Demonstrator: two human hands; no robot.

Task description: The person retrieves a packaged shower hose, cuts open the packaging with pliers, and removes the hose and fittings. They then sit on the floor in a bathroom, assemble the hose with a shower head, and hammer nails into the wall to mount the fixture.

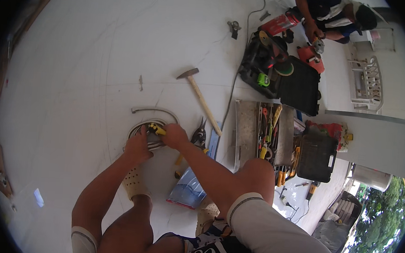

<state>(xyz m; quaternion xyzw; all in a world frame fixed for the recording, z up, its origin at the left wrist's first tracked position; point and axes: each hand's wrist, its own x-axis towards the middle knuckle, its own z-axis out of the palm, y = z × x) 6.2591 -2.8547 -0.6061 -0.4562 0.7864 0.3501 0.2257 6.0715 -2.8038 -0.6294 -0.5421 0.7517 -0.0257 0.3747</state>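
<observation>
Hands are working over a coiled grey cable [151, 133] lying on the white floor [84, 71]. Left hand [138, 146] is pressing flat on the coil; right hand [175, 136] is gripping a yellow-handled tool [156, 130] at its upper edge.

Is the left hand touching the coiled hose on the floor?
Touching. The head view shows the left hand pressed down on the coiled hose, fingers overlapping its loops with no gap, while the right hand holds a yellow-handled tool at the coil.

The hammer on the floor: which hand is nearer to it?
Right. The right hand sits just below-left of the hammer, gripping a yellow-handled tool; the left hand rests farther left on the coiled hose.
</observation>
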